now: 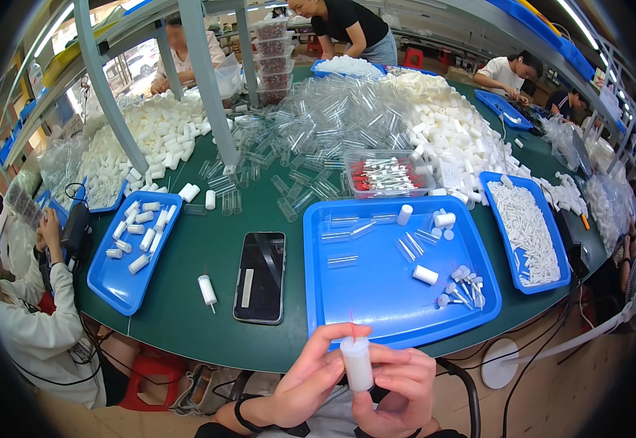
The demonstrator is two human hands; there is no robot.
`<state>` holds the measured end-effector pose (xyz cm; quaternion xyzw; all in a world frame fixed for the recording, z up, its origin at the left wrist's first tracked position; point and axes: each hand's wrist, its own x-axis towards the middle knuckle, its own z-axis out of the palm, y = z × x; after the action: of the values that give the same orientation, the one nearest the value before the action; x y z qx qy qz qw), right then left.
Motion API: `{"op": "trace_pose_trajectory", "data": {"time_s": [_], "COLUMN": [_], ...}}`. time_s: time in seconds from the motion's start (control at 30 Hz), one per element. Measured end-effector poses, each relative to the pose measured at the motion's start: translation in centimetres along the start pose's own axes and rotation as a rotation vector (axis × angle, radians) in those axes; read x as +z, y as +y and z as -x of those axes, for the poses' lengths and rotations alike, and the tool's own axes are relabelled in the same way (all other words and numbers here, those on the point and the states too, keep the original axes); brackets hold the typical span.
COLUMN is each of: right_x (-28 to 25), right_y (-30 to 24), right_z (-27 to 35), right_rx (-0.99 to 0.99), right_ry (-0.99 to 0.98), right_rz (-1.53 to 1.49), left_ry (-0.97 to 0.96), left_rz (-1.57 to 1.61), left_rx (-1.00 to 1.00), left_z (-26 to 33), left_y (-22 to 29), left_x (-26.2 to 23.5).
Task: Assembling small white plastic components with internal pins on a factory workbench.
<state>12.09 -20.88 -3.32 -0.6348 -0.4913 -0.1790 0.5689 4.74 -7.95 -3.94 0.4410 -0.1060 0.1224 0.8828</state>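
Note:
Just in front of the near edge of the table, I hold a white cylinder [359,369] upright between both hands. A thin red wire sticks up from its top. The fingers of my left hand [316,378] press on its left side and reach to its rim. My right hand [403,381] grips it from the right, with thumb and fingers closed on it. Beyond my hands lies a large blue tray [376,314]. It holds clear tubes [342,260], several white cylinders [425,275] and a cluster of small white stemmed caps [467,289].
A black phone [259,277] and one wired white cylinder [207,290] lie on the green table [179,292]. Blue trays [106,274] flank both sides. Clear tubes [332,106] and white cylinders are heaped behind. A fan [635,296] stands at right; co-workers sit around.

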Motion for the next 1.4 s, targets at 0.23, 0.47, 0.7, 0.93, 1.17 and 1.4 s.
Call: {"op": "trace_pose_trajectory", "data": {"time_s": [0.23,0.47,0.7,0.93,1.17,1.4], "right_x": [0.5,0.4,0.7,2.3,3.6,6.0], "right_y": [0.0,-0.3,-0.1,-1.3,-1.5,-0.9], "right_z": [-0.3,0.0,0.1,0.1,0.1,-1.6], "right_rx": [0.032,0.115,0.142,0.224,0.346,0.325], "right_ry": [0.077,0.098,0.089,0.085,0.1,0.051], "right_rz": [0.004,-0.002,-0.069,-0.143,-0.17,-0.302], "left_ry": [0.057,0.03,-0.017,0.1,0.057,0.284], "left_rz": [-0.052,-0.046,-0.045,-0.042,-0.081,-0.138], "left_rx": [0.06,0.081,0.111,0.203,0.242,0.149], "left_z": [0.3,0.2,0.3,0.0,-0.4,-0.1], "left_y": [-0.5,-1.1,-1.2,-0.1,0.8,2.7], "left_x": [0.1,-0.2,-0.7,-0.6,-1.3,-2.5]}}
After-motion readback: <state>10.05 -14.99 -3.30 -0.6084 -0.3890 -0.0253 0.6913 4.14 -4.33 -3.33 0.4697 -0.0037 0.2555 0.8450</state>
